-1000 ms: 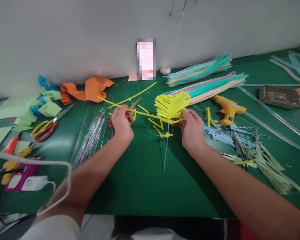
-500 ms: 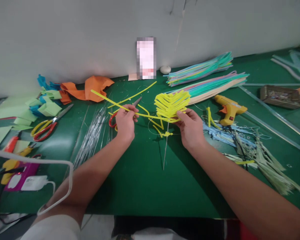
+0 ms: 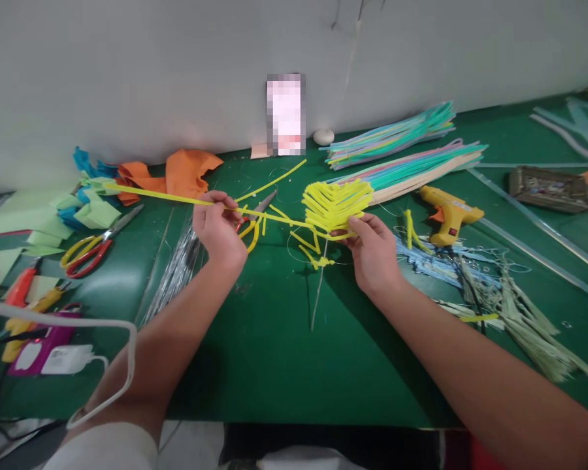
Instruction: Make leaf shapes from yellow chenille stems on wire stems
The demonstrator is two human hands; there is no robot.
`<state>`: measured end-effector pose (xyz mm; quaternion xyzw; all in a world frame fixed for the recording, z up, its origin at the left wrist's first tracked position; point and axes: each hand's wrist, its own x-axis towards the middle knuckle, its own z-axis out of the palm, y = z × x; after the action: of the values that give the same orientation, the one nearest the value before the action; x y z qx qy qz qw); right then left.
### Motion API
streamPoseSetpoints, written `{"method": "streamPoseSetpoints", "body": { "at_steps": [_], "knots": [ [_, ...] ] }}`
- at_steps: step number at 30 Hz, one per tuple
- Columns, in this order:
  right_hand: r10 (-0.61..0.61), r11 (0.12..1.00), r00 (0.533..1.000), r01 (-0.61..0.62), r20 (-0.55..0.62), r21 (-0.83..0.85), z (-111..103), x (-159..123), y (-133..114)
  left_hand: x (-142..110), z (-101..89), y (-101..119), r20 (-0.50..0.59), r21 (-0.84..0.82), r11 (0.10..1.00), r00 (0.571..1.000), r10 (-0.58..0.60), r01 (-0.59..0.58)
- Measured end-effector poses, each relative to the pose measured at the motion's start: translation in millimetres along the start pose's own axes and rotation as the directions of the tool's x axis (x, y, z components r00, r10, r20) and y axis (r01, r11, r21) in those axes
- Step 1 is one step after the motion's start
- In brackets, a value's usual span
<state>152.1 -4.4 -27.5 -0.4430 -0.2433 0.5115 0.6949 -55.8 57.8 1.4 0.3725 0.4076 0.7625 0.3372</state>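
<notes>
My right hand (image 3: pixel 372 248) pinches the lower right edge of a yellow leaf shape (image 3: pixel 337 205) made of pipe cleaners bent in rows of V's. A thin wire stem (image 3: pixel 317 300) hangs below it. A long yellow pipe cleaner (image 3: pixel 161 196) runs left from the base of the leaf, and my left hand (image 3: pixel 220 228) is closed on it partway along. Under that strand lie scissors (image 3: pixel 255 225) with red and yellow handles, partly hidden by my left hand. Short yellow pipe cleaner pieces (image 3: pixel 316 258) are beside the stem.
Bundles of coloured pipe cleaners (image 3: pixel 406 171) lie at the back, with a yellow glue gun (image 3: pixel 448 212) to their right. Silver wires (image 3: pixel 174 274) sit left of centre. More scissors (image 3: pixel 95 248), a purple power strip (image 3: pixel 44 343) and a white cable (image 3: pixel 132 359) are at left. A phone (image 3: pixel 286 114) leans on the wall.
My left hand has slid left along the yellow pipe cleaner, which is now flatter and reaches farther left. More of the scissors' handles shows. The right hand has barely moved.
</notes>
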Motion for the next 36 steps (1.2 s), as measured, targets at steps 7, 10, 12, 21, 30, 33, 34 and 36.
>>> {"method": "streamPoseSetpoints", "body": {
  "at_steps": [7, 10, 12, 21, 30, 33, 34, 36],
  "knots": [
    [0.005, 1.000, 1.000, -0.005, 0.001, 0.015, 0, 0, 0, -13, 8.7, 9, 0.134, -0.049, 0.971, 0.965, -0.225, 0.233],
    [0.010, 1.000, 1.000, -0.010, -0.004, 0.028, 1, 0, 0, -14, 10.6, 14, 0.075, -0.091, 0.953, 0.956, -0.284, 0.290],
    [0.008, 0.999, 1.000, -0.008, -0.005, 0.031, 1, 0, 0, -9, 9.8, 16, 0.015, -0.139, 0.945, 0.955, -0.297, 0.296],
    [0.001, 1.000, 1.000, -0.001, -0.001, 0.024, 0, 0, 0, -15, 10.2, 10, 0.059, -0.098, 0.925, 0.930, -0.364, 0.368],
    [0.001, 1.000, 1.000, -0.001, 0.000, 0.032, -2, 3, 3, -33, 11.3, 10, 0.233, -0.002, 0.995, 0.968, 0.093, -0.095],
    [0.003, 1.000, 1.000, -0.003, -0.010, 0.015, -2, 3, 4, -37, 12.0, 12, 0.275, 0.045, 0.985, 0.950, 0.148, -0.167],
    [0.005, 1.000, 1.000, -0.005, -0.018, 0.009, -2, 4, 4, -39, 12.2, 12, 0.287, 0.053, 0.984, 0.946, 0.148, -0.170],
    [0.008, 1.000, 0.999, -0.007, -0.033, 0.004, -2, 4, 4, -39, 12.4, 13, 0.273, 0.055, 0.983, 0.950, 0.152, -0.173]
  ]
}}
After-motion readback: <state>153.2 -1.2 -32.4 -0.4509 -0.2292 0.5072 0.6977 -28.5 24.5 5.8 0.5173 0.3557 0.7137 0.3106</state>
